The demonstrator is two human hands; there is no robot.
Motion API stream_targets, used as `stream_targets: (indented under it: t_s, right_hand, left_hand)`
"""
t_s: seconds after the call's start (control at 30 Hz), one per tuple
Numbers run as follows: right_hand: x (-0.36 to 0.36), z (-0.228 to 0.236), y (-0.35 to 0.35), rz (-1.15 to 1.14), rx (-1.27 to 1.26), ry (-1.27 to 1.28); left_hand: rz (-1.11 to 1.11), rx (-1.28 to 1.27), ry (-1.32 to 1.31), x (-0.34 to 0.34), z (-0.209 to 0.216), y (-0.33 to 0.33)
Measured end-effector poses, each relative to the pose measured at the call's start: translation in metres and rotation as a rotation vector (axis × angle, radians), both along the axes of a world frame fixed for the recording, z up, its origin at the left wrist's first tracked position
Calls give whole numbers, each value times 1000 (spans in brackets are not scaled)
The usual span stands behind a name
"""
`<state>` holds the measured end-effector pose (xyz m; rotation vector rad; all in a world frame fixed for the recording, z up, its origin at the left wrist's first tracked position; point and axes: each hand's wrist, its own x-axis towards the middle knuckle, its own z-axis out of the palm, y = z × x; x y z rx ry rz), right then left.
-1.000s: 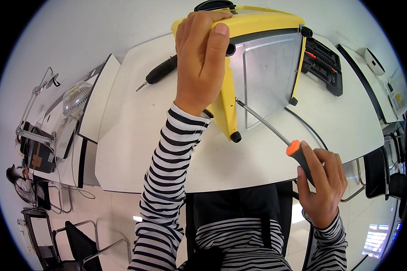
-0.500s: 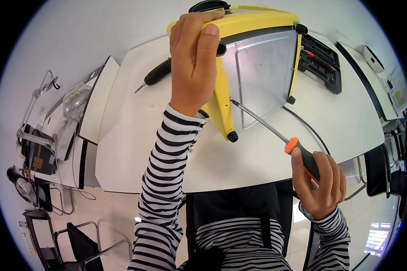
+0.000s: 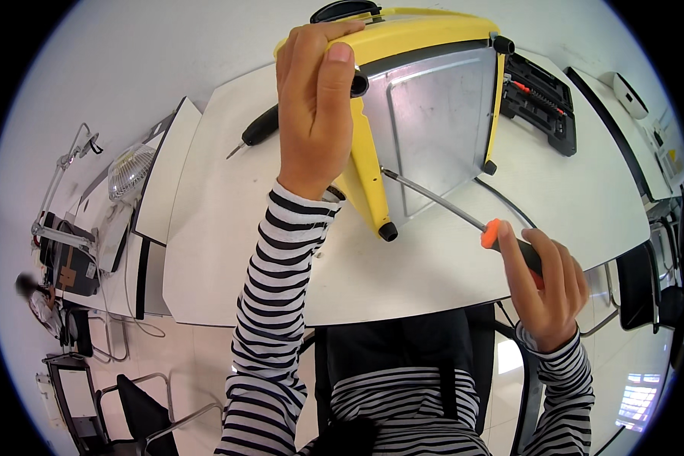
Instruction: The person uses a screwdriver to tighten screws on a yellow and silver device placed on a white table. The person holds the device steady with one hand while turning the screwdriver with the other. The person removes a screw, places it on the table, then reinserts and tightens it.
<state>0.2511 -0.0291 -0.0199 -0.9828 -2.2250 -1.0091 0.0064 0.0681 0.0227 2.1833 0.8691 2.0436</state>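
Note:
A yellow-cased appliance (image 3: pixel 433 30) with a bare metal underside (image 3: pixel 444 114) and black feet stands tipped up on the white table. My left hand (image 3: pixel 315 106) grips its upper left corner, thumb near a black foot. My right hand (image 3: pixel 547 289) is closed round the dark grey and orange handle of a screwdriver (image 3: pixel 441 201). The long shaft points up and left, its tip at the yellow edge beside the metal plate. Whether a screw sits under the tip is too small to tell. Partly behind my left wrist lies a black-handled driver (image 3: pixel 261 128).
An open black tool case (image 3: pixel 539 106) with bits lies right of the appliance. A black cable (image 3: pixel 509 204) runs across the white table (image 3: pixel 235 251). A side desk at the left holds a fan (image 3: pixel 131 171); a person (image 3: pixel 42 304) is beyond. Chairs (image 3: pixel 140 410) stand around.
The appliance and my left hand have shifted slightly left. My right hand has moved a little right, and its fingers have changed position on the screwdriver handle, which now shows turned.

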Motion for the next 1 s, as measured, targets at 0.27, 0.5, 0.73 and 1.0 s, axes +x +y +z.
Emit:
stream_targets:
  t_s: [0.27, 0.5, 0.73, 1.0]
  right_hand:
    - [-3, 9, -3, 237, -940, 710]
    - [-8, 11, -7, 290, -794, 697]
    - [-15, -2, -21, 93, 121, -33]
    - [-19, -4, -23, 77, -24, 118]
  left_hand:
    - [4, 30, 21, -2, -3, 1]
    - [-35, -159, -120, 14, 4, -11]
    - [-77, -191, -118, 5, 4, -11]
    - [195, -59, -251, 31, -30, -82]
